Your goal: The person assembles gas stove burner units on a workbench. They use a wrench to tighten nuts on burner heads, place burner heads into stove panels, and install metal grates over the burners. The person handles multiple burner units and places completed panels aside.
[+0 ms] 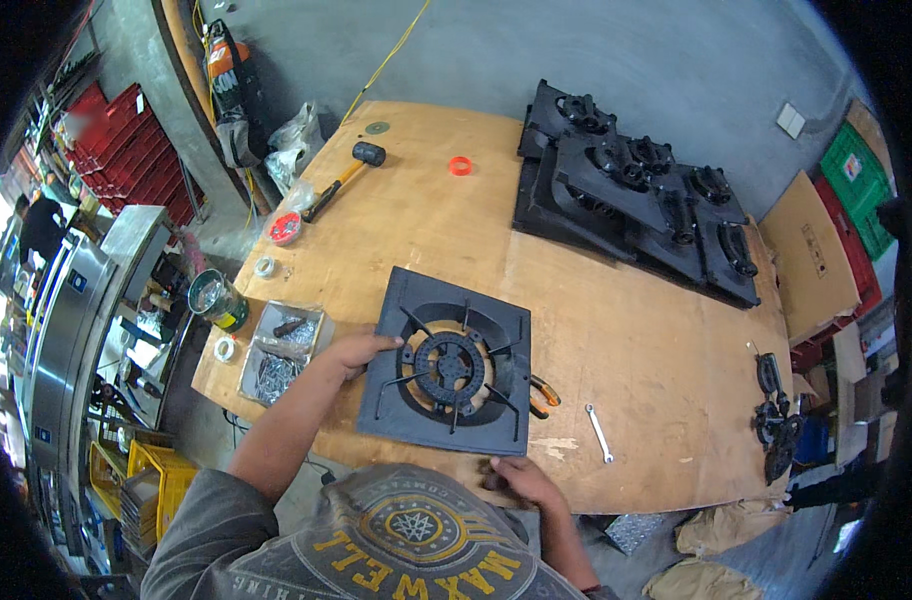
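1. The left hand (354,352) lies with its fingers (384,343) spread flat on the left edge of the black square burner grate (451,362).
2. The right hand (521,480) sits at the grate's near edge; I cannot tell whether its fingers pinch anything.
3. The grate lies flat near the front of the wooden surface (626,340), with pliers (543,392) and a wrench (600,433) just beside it.
4. By my judgement most work remains: a stack of grates (641,190) waits well apart.
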### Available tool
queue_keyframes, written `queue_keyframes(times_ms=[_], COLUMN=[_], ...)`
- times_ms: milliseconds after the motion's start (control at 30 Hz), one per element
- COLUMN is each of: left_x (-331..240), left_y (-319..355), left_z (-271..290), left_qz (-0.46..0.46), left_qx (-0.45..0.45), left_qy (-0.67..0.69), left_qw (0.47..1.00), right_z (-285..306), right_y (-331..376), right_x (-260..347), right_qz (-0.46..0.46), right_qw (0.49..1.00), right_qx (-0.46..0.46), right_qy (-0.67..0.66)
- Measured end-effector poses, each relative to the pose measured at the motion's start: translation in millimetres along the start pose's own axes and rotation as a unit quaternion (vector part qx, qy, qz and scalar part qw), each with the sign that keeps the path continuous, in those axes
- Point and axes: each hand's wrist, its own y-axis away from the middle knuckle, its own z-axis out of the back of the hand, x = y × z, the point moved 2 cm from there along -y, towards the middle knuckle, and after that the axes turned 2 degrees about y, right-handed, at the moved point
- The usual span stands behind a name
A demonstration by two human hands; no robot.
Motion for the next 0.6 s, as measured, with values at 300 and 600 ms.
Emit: queue_keyframes(times_ms=[300, 600], left_x=[11.3, 6.3], left_y=[17.2, 3.0], left_z=[17.7, 22.5], left_qz=[0.008, 0.020], left_qx=[-0.022, 0.016], left_qy=[0.064, -0.012], left_qw=[0.998, 1.000], right_z=[86.6, 85.4], right_y=[16.6, -40.1], right_x=[67.0, 55.8], right_qz=[0.019, 0.107], right_qw=[0.871, 0.772], right_qx=[-0.305, -0.387], right_qy=[0.384, 0.492])
